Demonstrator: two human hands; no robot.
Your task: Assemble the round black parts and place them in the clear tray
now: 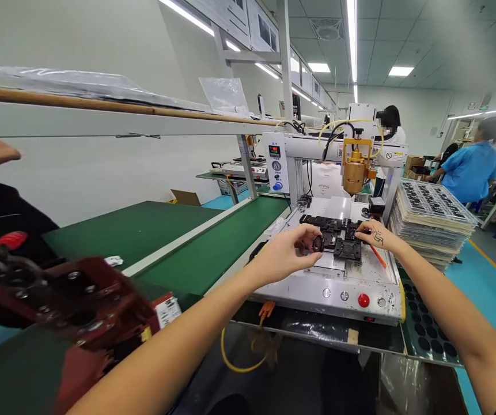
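Observation:
My left hand is closed on a small round black part with a ring-shaped face, pinched between thumb and fingers. It is held just left of a black fixture on the bed of a benchtop machine. My right hand reaches the fixture's right side, its thumb and fingertips pressed together. Whatever they pinch is too small to make out. A thin red-orange stick lies on the bed just below this hand. Above the fixture hangs the machine's gold-coloured head.
A green conveyor belt runs along the left. Stacked trays of black parts stand at the right, with a sheet of black discs below. Dark red machinery is at the near left. A person in blue is further back.

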